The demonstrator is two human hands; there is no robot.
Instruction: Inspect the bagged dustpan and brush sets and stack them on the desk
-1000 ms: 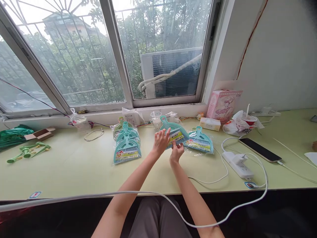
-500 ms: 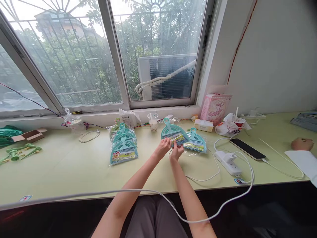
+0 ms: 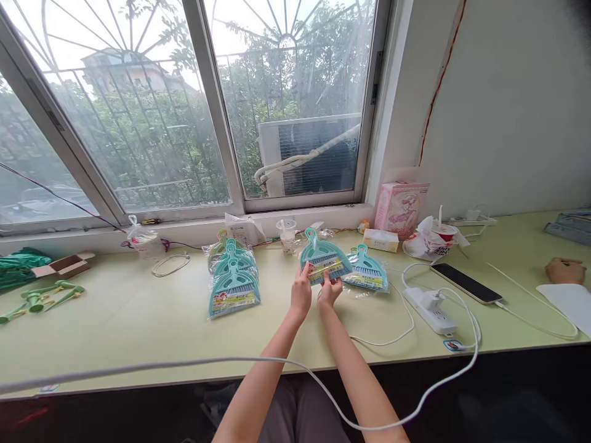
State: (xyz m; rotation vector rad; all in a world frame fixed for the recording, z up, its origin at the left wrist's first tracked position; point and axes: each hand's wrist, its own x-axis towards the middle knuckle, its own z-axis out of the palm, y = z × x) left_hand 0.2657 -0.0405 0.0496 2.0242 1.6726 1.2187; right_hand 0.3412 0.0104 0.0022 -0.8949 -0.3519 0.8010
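Between both hands I hold a turquoise dustpan and brush set (image 3: 323,252) in clear plastic, tilted up above the table, its printed label facing me. My left hand (image 3: 301,291) grips its lower left edge. My right hand (image 3: 329,289) pinches the bottom edge near the middle, thumb on the front. Just behind and to the right lies another wrapped dustpan and brush set (image 3: 367,271), partly covered by the held one. Off to the left, several wrapped sets form an overlapping row, with the front dustpan set (image 3: 234,290) fully showing.
A power strip (image 3: 430,311), a phone (image 3: 465,283) and white cables lie to the right. A cable (image 3: 207,362) crosses low in front of me. A plastic cup (image 3: 287,235) and tissue pack (image 3: 381,240) stand behind. Another person's hand (image 3: 565,271) rests at far right.
My left hand has shifted from the front of the set to its lower left edge, uncovering more of the label. The view has tilted up slightly.
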